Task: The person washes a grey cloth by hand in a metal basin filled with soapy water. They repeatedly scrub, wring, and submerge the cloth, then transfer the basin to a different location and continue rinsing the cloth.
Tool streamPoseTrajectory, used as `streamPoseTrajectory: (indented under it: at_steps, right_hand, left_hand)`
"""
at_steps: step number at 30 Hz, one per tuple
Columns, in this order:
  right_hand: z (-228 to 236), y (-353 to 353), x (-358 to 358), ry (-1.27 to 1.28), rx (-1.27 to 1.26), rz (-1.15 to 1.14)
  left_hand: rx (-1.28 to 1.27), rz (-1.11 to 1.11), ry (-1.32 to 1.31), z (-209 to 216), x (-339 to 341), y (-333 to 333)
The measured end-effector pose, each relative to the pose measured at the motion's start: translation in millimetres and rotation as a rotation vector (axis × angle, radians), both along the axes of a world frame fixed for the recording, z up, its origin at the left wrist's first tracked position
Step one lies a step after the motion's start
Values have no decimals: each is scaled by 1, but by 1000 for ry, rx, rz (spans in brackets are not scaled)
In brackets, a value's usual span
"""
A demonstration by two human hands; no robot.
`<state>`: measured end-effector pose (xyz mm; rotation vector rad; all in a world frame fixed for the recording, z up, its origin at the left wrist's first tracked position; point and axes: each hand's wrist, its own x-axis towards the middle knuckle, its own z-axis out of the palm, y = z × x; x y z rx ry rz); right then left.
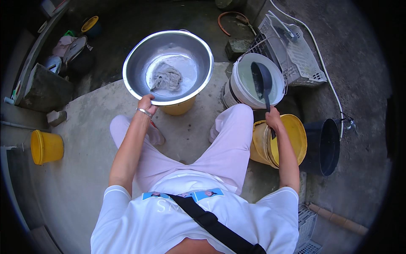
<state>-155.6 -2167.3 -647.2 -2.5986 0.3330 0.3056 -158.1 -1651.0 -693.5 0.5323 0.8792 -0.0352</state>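
Observation:
A wide metal basin (137,51) rests on a yellow bucket (179,108) in front of me, with a wet grey cloth (167,77) lying in it. My left hand (146,104), a silver bracelet at its wrist, grips the basin's near rim. To the right, my right hand (273,117) is closed around the handle of a dark ladle (263,78). The ladle's bowl is over the mouth of a white bucket (237,94) holding cloudy liquid; whether it dips in, I cannot tell.
Beside my right forearm stand a yellow bucket (299,131) and a black bucket (323,148). A grey plastic crate (302,63) leans behind the white bucket, near a pale hose (317,44). Another yellow bucket (47,147) is at far left, below a concrete block (44,89).

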Motion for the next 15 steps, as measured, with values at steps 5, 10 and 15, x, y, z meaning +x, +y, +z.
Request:
streamPoseTrajectory:
  at_steps: [5, 10, 15]
  right_hand:
    - [26, 25, 15, 440, 1140, -600]
    - [20, 17, 2, 446, 1842, -744]
    - [9, 10, -19, 330, 1858, -641]
  left_hand:
    - [-35, -88, -38, 0, -5, 3]
    - [55, -98, 2, 2, -7, 1]
    - [38, -142, -29, 5, -10, -1]
